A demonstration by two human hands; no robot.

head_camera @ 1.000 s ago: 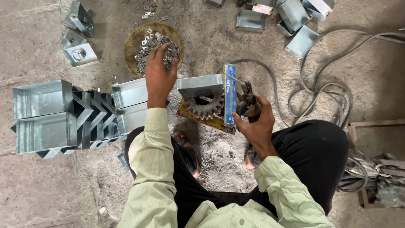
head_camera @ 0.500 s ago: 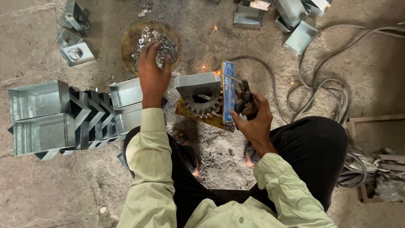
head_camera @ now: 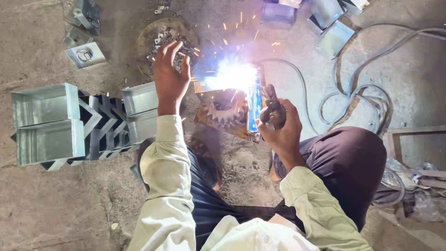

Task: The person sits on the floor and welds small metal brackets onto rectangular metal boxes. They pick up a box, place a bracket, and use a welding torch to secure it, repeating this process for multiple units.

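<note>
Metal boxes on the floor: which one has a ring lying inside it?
The small open metal box at upper left, apart from the stacked row; a ring lies in it. The stacked boxes show none.

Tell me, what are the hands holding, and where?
The right hand grips a dark welding holder around its handle. The left hand reaches into small metal pieces; any hold is unclear.

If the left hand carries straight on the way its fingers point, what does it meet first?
The left hand points up the picture; its fingers already reach over the round tray of small metal pieces, so those come first, though height above them is unclear.
</note>
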